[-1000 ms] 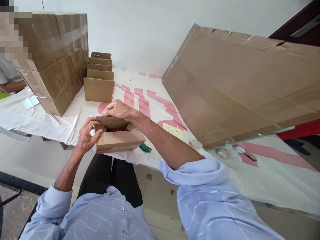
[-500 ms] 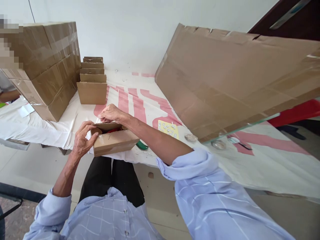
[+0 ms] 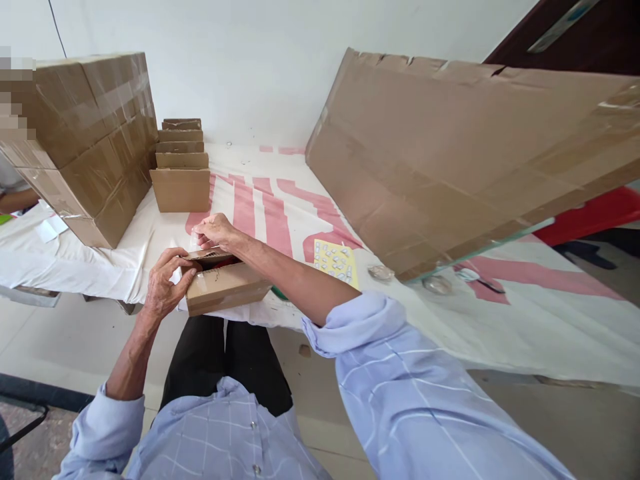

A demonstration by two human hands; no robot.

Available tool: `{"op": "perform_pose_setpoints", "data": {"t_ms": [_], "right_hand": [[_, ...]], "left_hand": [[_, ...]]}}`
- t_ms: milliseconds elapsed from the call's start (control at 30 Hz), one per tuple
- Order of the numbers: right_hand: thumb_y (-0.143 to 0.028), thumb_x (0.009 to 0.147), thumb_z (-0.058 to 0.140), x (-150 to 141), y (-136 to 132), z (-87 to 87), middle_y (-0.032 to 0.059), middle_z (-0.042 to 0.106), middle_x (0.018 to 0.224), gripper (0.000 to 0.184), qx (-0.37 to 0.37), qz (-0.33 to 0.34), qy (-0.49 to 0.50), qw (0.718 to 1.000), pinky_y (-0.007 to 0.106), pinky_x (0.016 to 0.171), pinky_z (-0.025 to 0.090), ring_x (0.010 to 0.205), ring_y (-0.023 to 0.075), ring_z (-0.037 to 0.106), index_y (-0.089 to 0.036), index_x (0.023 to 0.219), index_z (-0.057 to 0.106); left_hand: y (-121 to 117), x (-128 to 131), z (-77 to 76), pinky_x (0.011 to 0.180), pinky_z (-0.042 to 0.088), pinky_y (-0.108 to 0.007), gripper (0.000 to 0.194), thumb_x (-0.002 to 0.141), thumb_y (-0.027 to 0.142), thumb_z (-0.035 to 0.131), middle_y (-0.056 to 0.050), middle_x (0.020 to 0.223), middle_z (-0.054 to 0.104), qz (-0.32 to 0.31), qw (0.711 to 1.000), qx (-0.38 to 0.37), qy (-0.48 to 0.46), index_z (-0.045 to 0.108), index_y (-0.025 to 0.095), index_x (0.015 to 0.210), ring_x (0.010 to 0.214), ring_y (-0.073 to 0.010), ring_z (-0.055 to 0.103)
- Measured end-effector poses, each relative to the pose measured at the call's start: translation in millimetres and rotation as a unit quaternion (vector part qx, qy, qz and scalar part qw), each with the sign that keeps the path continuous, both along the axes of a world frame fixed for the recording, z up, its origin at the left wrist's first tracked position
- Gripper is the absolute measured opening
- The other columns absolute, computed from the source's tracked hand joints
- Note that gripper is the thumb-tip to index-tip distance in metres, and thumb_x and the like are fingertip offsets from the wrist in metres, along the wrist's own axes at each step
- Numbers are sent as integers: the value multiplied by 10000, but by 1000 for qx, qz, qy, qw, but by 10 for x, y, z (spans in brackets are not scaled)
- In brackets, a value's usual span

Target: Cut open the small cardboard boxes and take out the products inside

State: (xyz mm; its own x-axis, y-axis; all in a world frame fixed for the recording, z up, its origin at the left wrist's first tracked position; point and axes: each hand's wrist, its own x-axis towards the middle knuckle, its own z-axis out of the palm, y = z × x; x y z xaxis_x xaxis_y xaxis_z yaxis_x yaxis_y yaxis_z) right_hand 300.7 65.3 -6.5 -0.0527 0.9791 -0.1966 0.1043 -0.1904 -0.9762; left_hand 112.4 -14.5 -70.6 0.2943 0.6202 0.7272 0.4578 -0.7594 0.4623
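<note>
A small cardboard box (image 3: 229, 288) stands at the table's near edge, its top flap partly raised and something red showing inside. My left hand (image 3: 167, 283) grips its left end, with the thumb on the near side and the fingers over the flap. Above the far side of the box, my right hand (image 3: 216, 231) is closed in a pinch on a clear strip (image 3: 194, 239) that looks like tape. My right forearm crosses over the right end of the box and hides part of it. A green curved object (image 3: 279, 294) shows partly behind that forearm.
Several open cardboard boxes (image 3: 180, 190) stand in a row behind. Taped cartons (image 3: 100, 147) are stacked at the left, with another person's arm (image 3: 17, 201) beyond. A large cardboard sheet (image 3: 450, 153) leans at the right. A yellow sheet of small pieces (image 3: 334, 261) lies nearby.
My right hand has shifted slightly nearer and left above the box, and the flap sits a little differently. My left hand keeps its hold. The whole view has shifted slightly.
</note>
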Motion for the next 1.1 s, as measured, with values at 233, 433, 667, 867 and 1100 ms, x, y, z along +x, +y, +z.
{"op": "perform_pose_setpoints", "data": {"t_ms": [233,433,667,867,1100], "right_hand": [[-93,941,714,-12,-1,-82,-35,612,510,338,20,-43,10,999,154,464,470,428,65,531,-179,630,613],[-200,1022,721,112,193,-18,-51,584,498,394,79,-136,65,985,141,476,461,449,69,534,-206,660,563],[-391,1031,781,342,10,140,-42,619,605,434,194,-14,98,976,150,474,434,484,59,497,-200,680,611],[-531,1024,786,594,-480,331,-22,646,658,449,231,29,41,972,202,540,486,551,89,547,-205,746,650],[-705,951,793,862,-727,174,-22,594,570,542,256,40,12,966,250,537,456,514,110,510,-213,752,684]], "left_hand": [[12,3,-17,981,615,-388,136,1022,234,726,-86,1164,779,-2,1000,-19,0,739,225,888,1063,-230,765],[18,-13,-32,945,629,-380,73,1004,237,760,-81,1157,774,-11,1000,-3,-15,769,226,932,1036,-224,765],[45,-5,-23,1025,638,-428,122,1022,305,740,-91,1159,768,15,999,-34,-18,782,223,942,1077,-240,761],[74,-37,19,972,664,-410,268,1060,466,687,-124,1293,751,-14,988,-138,-62,808,228,1085,1207,-267,751],[-43,-204,79,1080,643,-509,435,945,635,802,-164,1576,651,-50,972,-229,-8,832,260,1164,1448,-378,662]]}}
